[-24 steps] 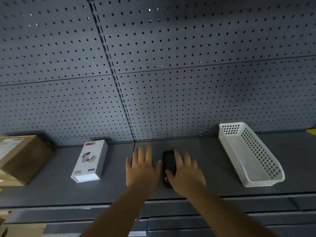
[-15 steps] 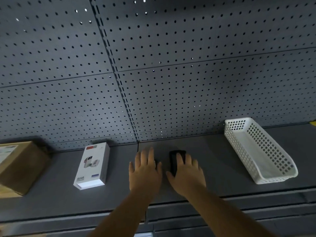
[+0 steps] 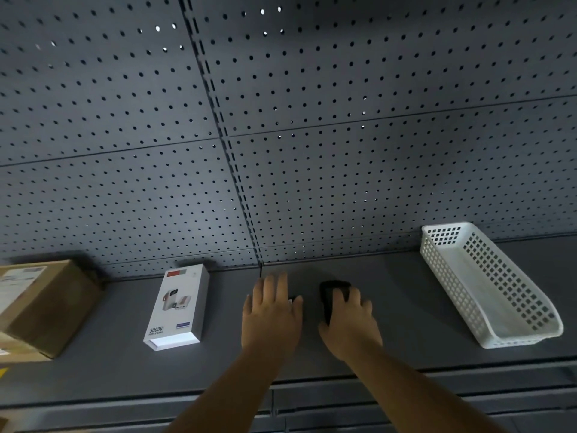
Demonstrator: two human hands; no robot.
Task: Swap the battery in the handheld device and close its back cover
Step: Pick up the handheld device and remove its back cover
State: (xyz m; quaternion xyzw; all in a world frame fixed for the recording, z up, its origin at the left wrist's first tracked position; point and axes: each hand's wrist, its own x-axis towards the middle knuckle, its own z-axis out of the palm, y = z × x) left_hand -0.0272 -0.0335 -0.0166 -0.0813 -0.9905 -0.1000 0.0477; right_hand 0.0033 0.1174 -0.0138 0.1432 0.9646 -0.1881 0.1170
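The black handheld device [image 3: 328, 294] lies on the dark grey shelf [image 3: 406, 307], just right of the middle. My right hand [image 3: 348, 323] covers its right side, fingers curled over the top and thumb against its near left edge. Most of the device is hidden under those fingers. My left hand [image 3: 271, 310] rests palm down on the shelf a little to the left, fingers stretched out and holding nothing. A small dark bit [image 3: 292, 299] peeks out beside its forefinger; what it is cannot be made out.
A white perforated plastic basket [image 3: 487, 285] stands at the right of the shelf. A white power-bank box [image 3: 178, 306] lies left of my hands, and a brown cardboard box [image 3: 40, 304] sits at the far left. A grey pegboard wall [image 3: 281, 135] rises behind.
My right hand has slid over the device and closed on it, and the device looks narrower, as if tipped. The hands have drawn slightly apart. The view has shifted.
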